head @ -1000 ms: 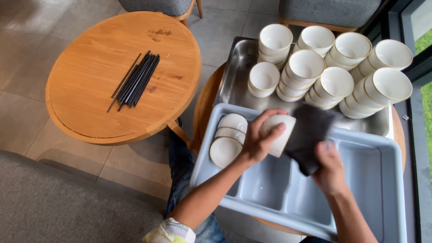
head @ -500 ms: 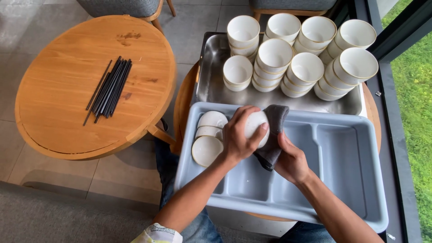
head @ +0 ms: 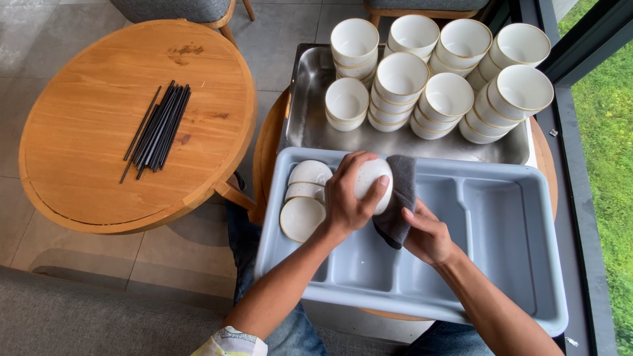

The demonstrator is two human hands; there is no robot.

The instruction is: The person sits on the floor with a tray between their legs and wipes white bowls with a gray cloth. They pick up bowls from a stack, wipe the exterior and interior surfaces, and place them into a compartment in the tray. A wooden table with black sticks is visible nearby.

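My left hand (head: 347, 198) grips a small white bowl (head: 374, 185), held bottom-up over the grey plastic bin (head: 501, 217). Pressed against the bowl's right side is a dark grey cloth (head: 399, 198), which my right hand (head: 428, 234) holds from below. Three more white bowls (head: 304, 201) lie overlapping in the bin's left compartment, just left of my left hand.
Behind the bin a metal tray (head: 310, 118) carries several stacks of white bowls (head: 435, 79). A round wooden table (head: 86, 171) at left holds a bundle of black chopsticks (head: 158, 128). Chairs stand at the far edge, and a window with grass outside runs along the right.
The view has shifted slightly. Both hands stay over the bin with the bowl and cloth; the cloth now sits more to the bowl's right side, and the bowl has turned a little.
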